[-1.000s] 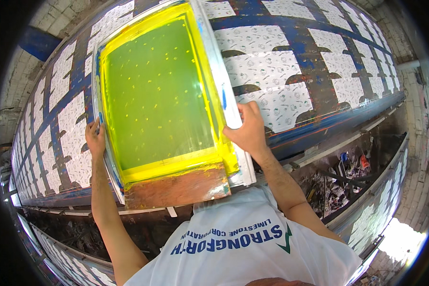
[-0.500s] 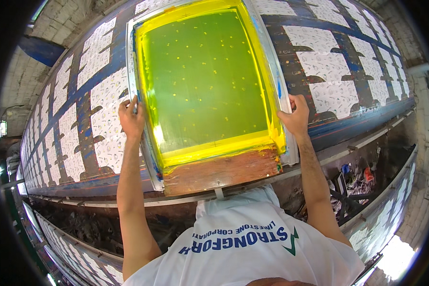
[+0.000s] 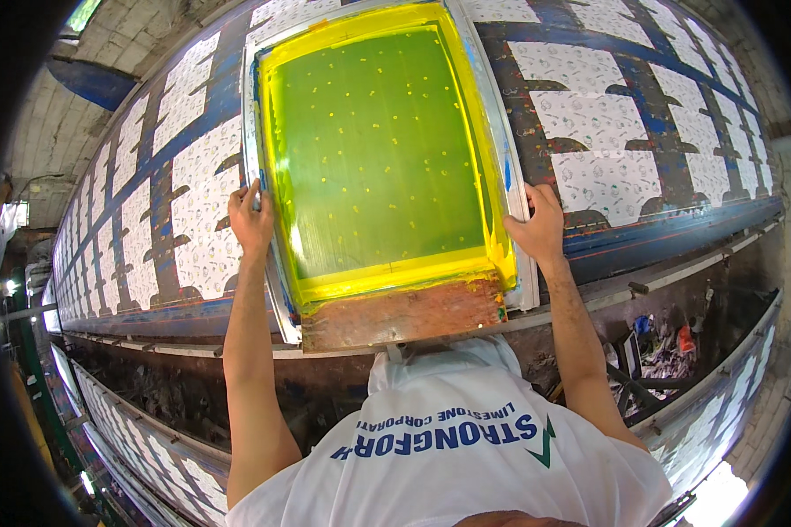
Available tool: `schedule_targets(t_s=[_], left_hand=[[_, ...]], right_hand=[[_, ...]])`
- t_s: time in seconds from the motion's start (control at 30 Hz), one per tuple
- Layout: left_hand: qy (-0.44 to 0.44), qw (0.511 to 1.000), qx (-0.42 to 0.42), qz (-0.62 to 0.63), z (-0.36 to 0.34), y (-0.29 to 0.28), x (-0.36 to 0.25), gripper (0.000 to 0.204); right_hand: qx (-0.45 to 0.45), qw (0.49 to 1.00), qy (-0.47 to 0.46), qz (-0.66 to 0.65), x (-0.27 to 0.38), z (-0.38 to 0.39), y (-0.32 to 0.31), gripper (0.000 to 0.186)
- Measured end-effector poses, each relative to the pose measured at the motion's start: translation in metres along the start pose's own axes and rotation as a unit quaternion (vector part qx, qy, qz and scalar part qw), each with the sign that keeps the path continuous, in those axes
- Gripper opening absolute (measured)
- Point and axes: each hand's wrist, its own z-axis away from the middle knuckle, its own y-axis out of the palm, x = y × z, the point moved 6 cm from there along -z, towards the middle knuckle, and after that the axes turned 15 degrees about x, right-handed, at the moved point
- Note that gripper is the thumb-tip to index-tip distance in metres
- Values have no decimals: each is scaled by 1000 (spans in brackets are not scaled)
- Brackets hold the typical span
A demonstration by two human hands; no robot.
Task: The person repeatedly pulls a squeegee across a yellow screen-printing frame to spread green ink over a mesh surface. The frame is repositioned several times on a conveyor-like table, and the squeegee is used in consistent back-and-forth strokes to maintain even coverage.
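Holding the framed green screen (image 3: 382, 158) between both hands | left hand (image 3: 251, 226) pinching the left rail (image 3: 252, 123); right hand (image 3: 540, 230) grasping the right rail (image 3: 498, 132) | wooden board (image 3: 404, 314) between the forearms, nearer the white shirt (image 3: 501, 413) | printed white sheets (image 3: 606, 186) outward of each hand, on the long table (image 3: 642, 252) | equal grip, level rails should limit twisting

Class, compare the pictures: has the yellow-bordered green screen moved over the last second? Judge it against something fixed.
Yes, to the right: the green screen now sits nearer the red object at lower right than it did a second ago.
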Motion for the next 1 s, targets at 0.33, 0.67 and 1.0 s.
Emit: schedule_targets(t_s=[0.33, 0.67, 1.0], left_hand=[[-13, 999, 37, -10, 4, 21, 3, 31], [-32, 999, 44, -1, 7, 24, 3, 34], [-29, 999, 18, 30, 7, 22, 1, 34]], right_hand=[[55, 995, 64, 52, 8, 8, 3, 69], [377, 876, -295, 56, 186, 91, 73, 60], [304, 908, -210, 198, 231, 78, 93, 55]])
